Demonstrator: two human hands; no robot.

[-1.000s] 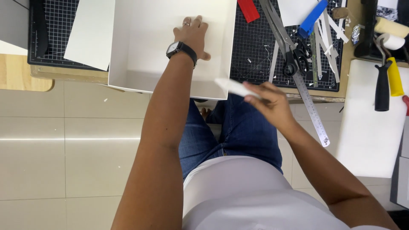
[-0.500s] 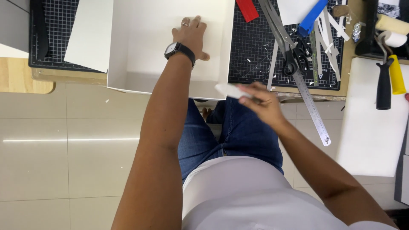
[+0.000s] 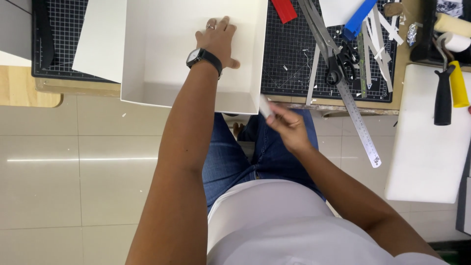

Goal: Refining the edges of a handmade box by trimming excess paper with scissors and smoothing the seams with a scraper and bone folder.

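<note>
**Left hand flat in the white box, right hand holding a white strip**

The left hand [image 3: 218, 41] lies flat, fingers spread, on the floor of the open white box [image 3: 147, 54] at upper centre of the frame. The right hand [image 3: 287, 127], just below the box's lower right corner, pinches a small white strip [image 3: 265, 105] between closed fingers. A steel ruler [image 3: 358, 122] overhangs the worktop [image 3: 73, 88] edge nearby.

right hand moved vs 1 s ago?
Yes. The right hand with its white strip has shifted left, toward the white box: the strip's tip now meets the box's near right corner, farther from the steel ruler.
</note>
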